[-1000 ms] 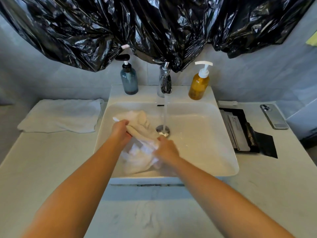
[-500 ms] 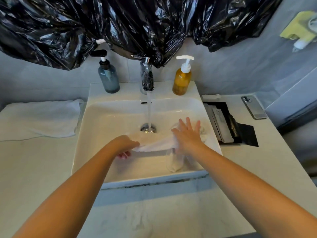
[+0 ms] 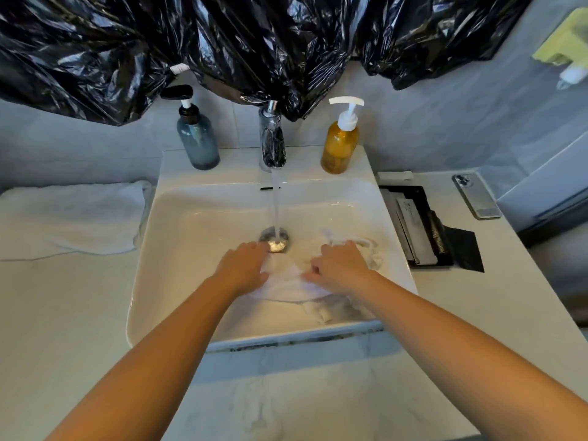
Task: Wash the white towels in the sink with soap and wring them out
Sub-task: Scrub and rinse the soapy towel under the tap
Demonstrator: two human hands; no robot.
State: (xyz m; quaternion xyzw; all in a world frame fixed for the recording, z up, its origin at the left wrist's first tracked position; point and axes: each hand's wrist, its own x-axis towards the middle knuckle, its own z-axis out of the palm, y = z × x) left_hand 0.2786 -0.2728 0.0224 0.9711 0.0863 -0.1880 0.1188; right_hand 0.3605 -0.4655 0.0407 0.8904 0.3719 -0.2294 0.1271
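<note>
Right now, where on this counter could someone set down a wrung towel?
The front counter between the folded towel and the sink is bare. So is the right strip below the black tray and phone. The ledge by the tap is crowded with the blue bottle and amber bottle.

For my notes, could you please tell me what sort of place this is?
Most likely a bathroom: a white sink set in a pale counter, a running tap, and two pump bottles against a tiled wall.
</note>
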